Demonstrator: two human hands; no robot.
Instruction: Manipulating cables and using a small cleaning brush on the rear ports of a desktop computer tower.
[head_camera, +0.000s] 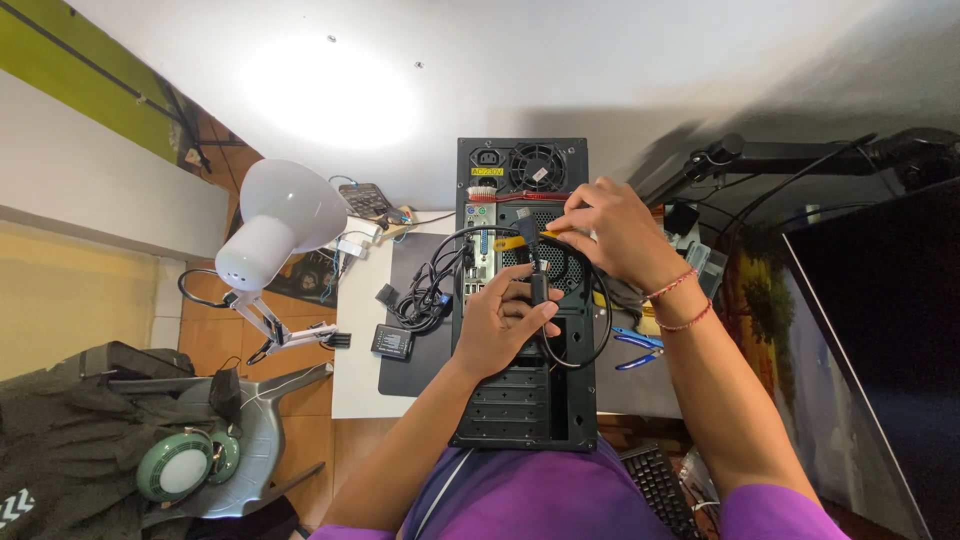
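Note:
A black computer tower case (523, 400) stands with its rear panel facing me, fan grilles and ports showing. My left hand (503, 325) grips a black cable with a plug (538, 288) against the panel's middle. My right hand (610, 230) pinches a thin yellow-handled tool (512, 242) near the port area, its fingers closed on it. The black cable loops round to the right of the case.
A white desk lamp (278, 225) stands at the left. A tangle of black cables (425, 295) and a small black box (392, 342) lie on a dark mat. Blue-handled pliers (636, 348) rest at the right, a keyboard (660, 490) below, and a dark monitor (880, 330) at far right.

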